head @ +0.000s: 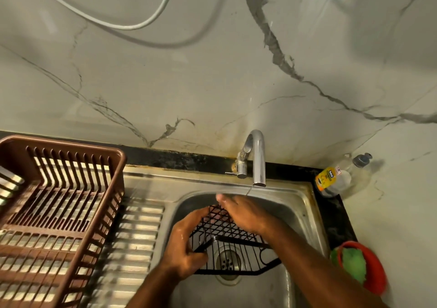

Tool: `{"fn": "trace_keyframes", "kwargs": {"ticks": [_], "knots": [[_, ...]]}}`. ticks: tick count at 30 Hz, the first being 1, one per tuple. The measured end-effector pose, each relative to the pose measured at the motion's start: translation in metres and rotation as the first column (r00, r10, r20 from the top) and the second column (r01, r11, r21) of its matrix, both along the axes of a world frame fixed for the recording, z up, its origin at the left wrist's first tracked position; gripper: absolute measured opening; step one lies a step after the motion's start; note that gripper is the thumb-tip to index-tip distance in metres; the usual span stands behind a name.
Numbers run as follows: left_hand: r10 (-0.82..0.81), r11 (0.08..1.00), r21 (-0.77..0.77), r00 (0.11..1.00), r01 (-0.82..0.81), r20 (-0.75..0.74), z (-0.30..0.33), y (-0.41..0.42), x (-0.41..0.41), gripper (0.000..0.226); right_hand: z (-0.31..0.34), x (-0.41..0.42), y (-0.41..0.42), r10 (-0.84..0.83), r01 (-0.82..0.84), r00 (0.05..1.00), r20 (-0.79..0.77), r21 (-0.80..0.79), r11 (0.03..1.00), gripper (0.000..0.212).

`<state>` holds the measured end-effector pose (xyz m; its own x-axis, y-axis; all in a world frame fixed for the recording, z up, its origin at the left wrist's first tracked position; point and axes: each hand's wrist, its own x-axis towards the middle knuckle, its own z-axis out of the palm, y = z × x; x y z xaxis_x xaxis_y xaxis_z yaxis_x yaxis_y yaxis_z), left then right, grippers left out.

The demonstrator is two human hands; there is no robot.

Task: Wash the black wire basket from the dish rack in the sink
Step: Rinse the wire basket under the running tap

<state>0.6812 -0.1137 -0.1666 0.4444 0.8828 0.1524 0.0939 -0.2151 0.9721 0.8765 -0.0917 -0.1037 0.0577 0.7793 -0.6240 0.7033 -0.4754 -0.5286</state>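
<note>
Black wire basket [233,244] is sitting tilted in the sink [305,215], lower centre — left hand [186,244] fingers curling round its left edge, right hand [243,209] lying flat across the top, under the tap [256,161] — both touching.

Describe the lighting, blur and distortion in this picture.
Head view: warm, dim light; wide-angle bend curves the counter edge and the rack. Striped light and shadow fall across the drainboard. The right hand is slightly motion-blurred on the basket, which the left hand grips; the tap shows glare; the wall cables look soft.
</note>
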Motion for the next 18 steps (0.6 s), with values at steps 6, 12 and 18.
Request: {"fn": "trace_keyframes", "kwargs": {"ticks": [6,12,18], "knots": [[0.013,1.000,-0.012,0.998,-0.012,0.057,-0.008,0.002,-0.018,0.089,-0.030,0.087,-0.032,-0.164,0.164,0.986,0.010,-0.160,0.973,0.097],[0.021,0.991,0.133,1.000,-0.021,-0.002,-0.009,0.007,-0.015,0.082,-0.036,0.114,-0.052,-0.531,0.453,0.799,-0.282,-0.299,0.840,0.063],[0.024,0.989,0.150,0.978,0.008,-0.209,-0.017,0.016,-0.024,0.069,-0.046,0.114,-0.067,-0.596,0.518,0.710,-0.375,-0.296,0.803,0.040]]}}
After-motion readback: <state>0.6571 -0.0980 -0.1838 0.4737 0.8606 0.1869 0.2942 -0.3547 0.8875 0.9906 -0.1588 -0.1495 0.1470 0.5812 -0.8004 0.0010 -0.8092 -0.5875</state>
